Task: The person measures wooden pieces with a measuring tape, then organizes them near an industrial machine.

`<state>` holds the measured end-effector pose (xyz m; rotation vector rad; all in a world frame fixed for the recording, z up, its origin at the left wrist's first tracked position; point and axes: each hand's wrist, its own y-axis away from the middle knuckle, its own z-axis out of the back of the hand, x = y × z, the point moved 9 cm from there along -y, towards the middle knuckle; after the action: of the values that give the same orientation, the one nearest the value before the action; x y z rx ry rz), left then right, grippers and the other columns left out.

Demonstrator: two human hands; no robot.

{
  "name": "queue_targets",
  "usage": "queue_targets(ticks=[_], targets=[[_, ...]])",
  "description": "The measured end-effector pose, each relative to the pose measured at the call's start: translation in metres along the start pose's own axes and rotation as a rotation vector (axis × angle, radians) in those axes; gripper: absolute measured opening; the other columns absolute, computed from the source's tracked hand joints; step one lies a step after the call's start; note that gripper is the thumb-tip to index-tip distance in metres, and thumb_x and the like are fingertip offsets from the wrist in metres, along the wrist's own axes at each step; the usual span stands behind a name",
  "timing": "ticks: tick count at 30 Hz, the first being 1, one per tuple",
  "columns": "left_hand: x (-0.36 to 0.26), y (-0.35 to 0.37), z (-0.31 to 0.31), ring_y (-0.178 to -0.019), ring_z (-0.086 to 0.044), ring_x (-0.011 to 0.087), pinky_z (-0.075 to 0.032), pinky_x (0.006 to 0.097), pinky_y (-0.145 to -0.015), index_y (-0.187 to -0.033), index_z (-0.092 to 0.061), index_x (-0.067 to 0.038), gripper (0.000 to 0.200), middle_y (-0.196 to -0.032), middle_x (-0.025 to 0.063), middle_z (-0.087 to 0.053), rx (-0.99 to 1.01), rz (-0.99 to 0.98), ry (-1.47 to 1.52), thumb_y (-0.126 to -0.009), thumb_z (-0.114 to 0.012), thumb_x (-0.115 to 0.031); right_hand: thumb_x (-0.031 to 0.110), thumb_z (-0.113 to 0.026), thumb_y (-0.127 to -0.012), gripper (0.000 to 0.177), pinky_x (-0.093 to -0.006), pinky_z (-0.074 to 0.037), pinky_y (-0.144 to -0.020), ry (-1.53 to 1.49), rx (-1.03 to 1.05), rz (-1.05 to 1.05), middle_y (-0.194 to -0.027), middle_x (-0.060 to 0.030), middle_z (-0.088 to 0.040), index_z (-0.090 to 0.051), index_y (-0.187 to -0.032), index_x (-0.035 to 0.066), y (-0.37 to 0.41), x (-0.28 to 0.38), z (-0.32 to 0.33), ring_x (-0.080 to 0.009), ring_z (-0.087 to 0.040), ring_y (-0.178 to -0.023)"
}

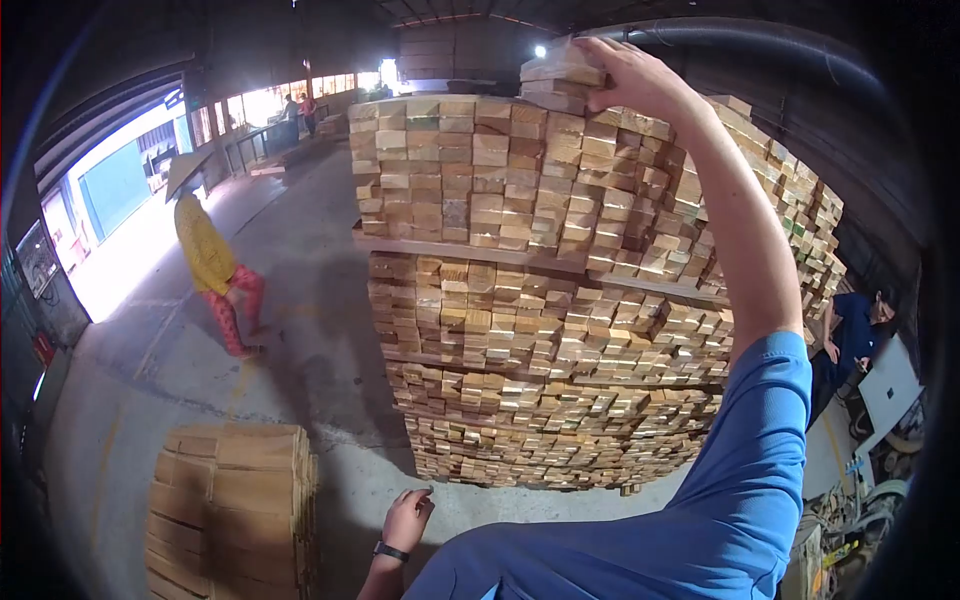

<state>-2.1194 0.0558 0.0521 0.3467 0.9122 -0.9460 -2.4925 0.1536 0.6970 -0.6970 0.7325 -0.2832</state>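
Note:
A tall stack of sawn wooden pieces [540, 330] stands in front of me, their cut ends facing me in layers split by thin boards. My right hand [640, 78] is raised to the top of the stack. Its fingers reach over a short pile of wooden pieces [553, 88] there, with the thumb against their side. Low in the view, my left hand [406, 520] hangs apart from the stack, fingers curled in. A dark watch [390, 551] is on that wrist. Whether those curled fingers hold anything small is hidden.
A strapped bundle of brown sheets [225, 500] stands at lower left. A person in a conical hat and yellow top [205, 245] is on the concrete floor [320, 260]. Another person in dark blue [850, 335] is at the right, near a pale panel [890, 392] and machine parts.

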Motion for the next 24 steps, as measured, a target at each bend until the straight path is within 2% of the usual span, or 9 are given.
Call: queue_targets(ticks=[6, 8, 9, 11, 13, 14, 20, 22, 24], targets=[[-0.009, -0.015, 0.004, -0.09, -0.067, 0.0325, -0.054, 0.0405, -0.079, -0.11, -0.067, -0.005, 0.025, -0.098, 0.0147, -0.067, 0.105, -0.15, -0.041, -0.086, -0.07, -0.011, 0.03, -0.076, -0.084, 0.077, -0.0429, -0.05, -0.098, -0.107, 0.134, -0.149, -0.135, -0.0175, -0.059, -0.039, -0.149, 0.014, -0.001, -0.006, -0.012, -0.0355, -0.061, -0.116], [-0.022, -0.026, 0.012, -0.091, -0.066, 0.0335, -0.054, 0.0414, -0.079, -0.11, -0.066, -0.004, 0.025, -0.098, 0.0149, -0.067, 0.125, -0.152, 0.0, -0.087, -0.069, -0.013, 0.03, -0.076, -0.084, 0.076, -0.0418, -0.051, -0.097, -0.012, 0.066, -0.031, -0.136, -0.0174, -0.058, -0.04, -0.149, 0.014, -0.004, -0.009, -0.013, -0.0353, -0.062, -0.115], [-0.03, -0.032, 0.015, -0.092, -0.066, 0.0339, -0.054, 0.0419, -0.08, -0.11, -0.066, -0.004, 0.025, -0.098, 0.0151, -0.067, 0.141, -0.164, 0.019, -0.087, -0.069, -0.014, 0.034, -0.075, -0.083, 0.066, -0.0446, -0.053, -0.091, 0.004, -0.018, -0.011, -0.121, -0.0165, -0.066, -0.05, -0.139, 0.01, -0.004, -0.008, -0.008, -0.0364, -0.065, -0.108], [-0.05, -0.045, 0.026, -0.094, -0.066, 0.0347, -0.054, 0.0425, -0.081, -0.11, -0.066, -0.004, 0.025, -0.1, 0.0154, -0.067, 0.1, -0.251, -0.008, -0.088, -0.068, -0.016, 0.034, -0.075, -0.083, 0.065, -0.0449, -0.053, -0.091, 0.059, 0.018, -0.023, -0.123, -0.0164, -0.065, -0.05, -0.138, 0.01, -0.006, -0.003, -0.004, -0.0361, -0.065, -0.108], [-0.077, -0.06, 0.038, -0.098, -0.065, 0.0359, -0.054, 0.0426, -0.084, -0.113, -0.066, -0.004, 0.027, -0.106, 0.0161, -0.066, 0.117, -0.305, -0.009, -0.09, -0.066, -0.018, 0.035, -0.076, -0.082, 0.065, -0.0447, -0.053, -0.091, 0.108, 0.027, -0.008, -0.121, -0.0164, -0.065, -0.051, -0.137, 0.009, 0.001, 0.004, 0.013, -0.036, -0.065, -0.108], [-0.091, -0.069, 0.043, -0.099, -0.065, 0.0359, -0.054, 0.0424, -0.084, -0.114, -0.066, -0.004, 0.028, -0.108, 0.0162, -0.066, 0.136, -0.327, -0.006, -0.09, -0.066, -0.018, 0.029, -0.075, -0.081, 0.068, -0.044, -0.053, -0.091, 0.119, 0.075, -0.046, -0.126, -0.0136, -0.063, -0.048, -0.141, 0.012, 0.003, 0.004, 0.015, -0.0358, -0.062, -0.111], [-0.189, -0.124, 0.061, -0.098, -0.066, 0.0359, -0.054, 0.0403, -0.085, -0.112, -0.067, 0.0, 0.025, -0.108, 0.0186, -0.067, 0.172, -0.55, 0.035, -0.091, -0.065, -0.014, 0.044, -0.072, -0.083, 0.073, -0.0459, -0.053, -0.092, 0.201, 0.122, -0.13, -0.124, -0.0157, -0.066, -0.046, -0.143, 0.013, -0.002, 0.019, 0.017, -0.0339, -0.064, -0.114], [-0.225, -0.144, 0.065, -0.1, -0.068, 0.0328, -0.053, 0.0385, -0.086, -0.114, -0.066, 0.001, 0.027, -0.11, 0.0178, -0.068, 0.244, -0.545, 0.21, -0.092, -0.066, -0.014, 0.046, -0.071, -0.083, 0.072, -0.0455, -0.055, -0.089, 0.236, 0.073, -0.146, -0.12, -0.0157, -0.068, -0.047, -0.143, 0.012, -0.003, 0.014, 0.009, -0.0345, -0.066, -0.109], [-0.275, -0.151, 0.083, -0.102, -0.068, 0.0256, -0.054, 0.0346, -0.088, -0.117, -0.067, -0.001, 0.028, -0.112, 0.0138, -0.069, 0.237, -0.655, 0.259, -0.095, -0.066, -0.017, 0.046, -0.071, -0.083, 0.07, -0.0445, -0.055, -0.087, 0.25, 0.085, -0.155, -0.117, -0.0154, -0.069, -0.049, -0.14, 0.012, 0.0, 0.019, 0.019, -0.034, -0.067, -0.105]])
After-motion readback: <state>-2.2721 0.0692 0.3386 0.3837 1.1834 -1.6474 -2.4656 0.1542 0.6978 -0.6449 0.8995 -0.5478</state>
